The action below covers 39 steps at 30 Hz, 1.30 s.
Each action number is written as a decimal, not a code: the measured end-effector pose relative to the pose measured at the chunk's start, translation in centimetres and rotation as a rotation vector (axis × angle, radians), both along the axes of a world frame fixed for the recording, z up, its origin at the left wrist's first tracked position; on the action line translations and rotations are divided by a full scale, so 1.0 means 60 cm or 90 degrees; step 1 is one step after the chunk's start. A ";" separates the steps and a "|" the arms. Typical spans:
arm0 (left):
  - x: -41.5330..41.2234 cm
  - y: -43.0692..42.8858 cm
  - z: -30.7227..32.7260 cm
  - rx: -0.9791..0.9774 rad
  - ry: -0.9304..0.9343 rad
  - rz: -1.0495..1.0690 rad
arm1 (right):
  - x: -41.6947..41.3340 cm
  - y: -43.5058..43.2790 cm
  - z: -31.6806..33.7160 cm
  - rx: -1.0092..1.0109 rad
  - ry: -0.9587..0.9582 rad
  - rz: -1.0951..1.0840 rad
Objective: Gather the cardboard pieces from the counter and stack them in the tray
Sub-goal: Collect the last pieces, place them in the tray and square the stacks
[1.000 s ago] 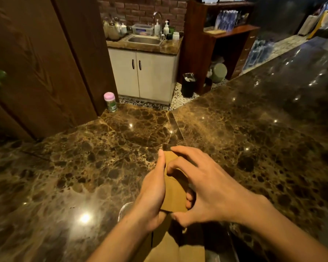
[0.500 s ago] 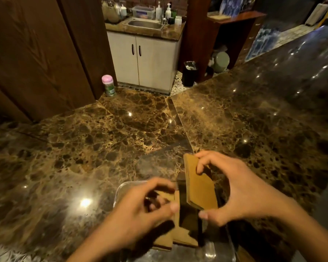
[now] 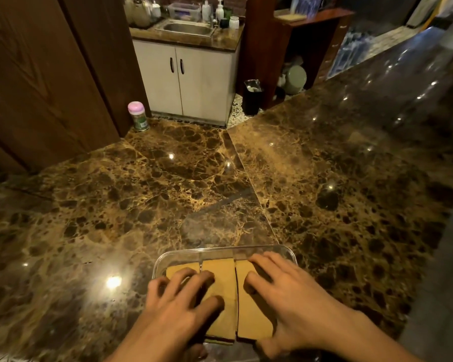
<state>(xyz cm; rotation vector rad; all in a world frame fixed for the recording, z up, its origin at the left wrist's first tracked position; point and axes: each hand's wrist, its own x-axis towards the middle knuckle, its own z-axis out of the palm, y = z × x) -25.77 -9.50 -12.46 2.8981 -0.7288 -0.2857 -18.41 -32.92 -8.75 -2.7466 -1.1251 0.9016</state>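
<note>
A clear glass tray (image 3: 220, 250) sits on the dark marble counter (image 3: 141, 205) at the near edge. Tan cardboard pieces (image 3: 221, 273) lie flat side by side inside it, with more layers under them. My left hand (image 3: 179, 301) rests on the left pieces with its fingers spread. My right hand (image 3: 280, 288) lies flat on the right piece, fingers stretched toward the tray's far corner. Neither hand grips anything. The near end of the tray is hidden by my hands and arms.
A small jar with a pink lid (image 3: 137, 116) stands at the counter's far left corner beside a wooden panel (image 3: 50, 74). Beyond the counter are a white sink cabinet (image 3: 183, 74), a black bin (image 3: 252, 96) and wooden shelves (image 3: 311, 35).
My right hand held a cardboard piece upright over the tray; that piece now lies flat in the tray. Both hands have come down flat onto the pieces.
</note>
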 end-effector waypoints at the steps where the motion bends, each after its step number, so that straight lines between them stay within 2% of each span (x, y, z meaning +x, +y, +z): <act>1: 0.000 0.005 -0.002 0.011 0.003 0.017 | -0.001 0.002 -0.007 0.000 -0.006 0.001; 9: -0.002 0.020 -0.007 0.012 0.089 0.032 | -0.016 0.010 -0.026 -0.023 -0.035 -0.026; 13: 0.006 0.023 0.002 -0.003 0.063 0.031 | -0.022 0.009 -0.018 -0.002 -0.018 -0.066; 27: 0.017 0.029 -0.002 0.042 0.088 0.029 | -0.026 0.018 -0.024 -0.030 -0.005 -0.102; 30: 0.018 0.023 0.000 0.018 0.077 0.020 | -0.025 0.017 -0.026 -0.032 -0.014 -0.102; 35: 0.045 0.012 0.036 0.119 0.112 0.015 | -0.007 0.028 -0.007 -0.066 0.018 -0.093; 38: 0.067 -0.001 0.059 0.094 0.205 0.023 | 0.010 0.029 0.024 -0.066 0.040 -0.111; 39: 0.076 -0.004 0.066 0.052 0.184 0.027 | 0.017 0.030 0.039 -0.052 0.041 -0.121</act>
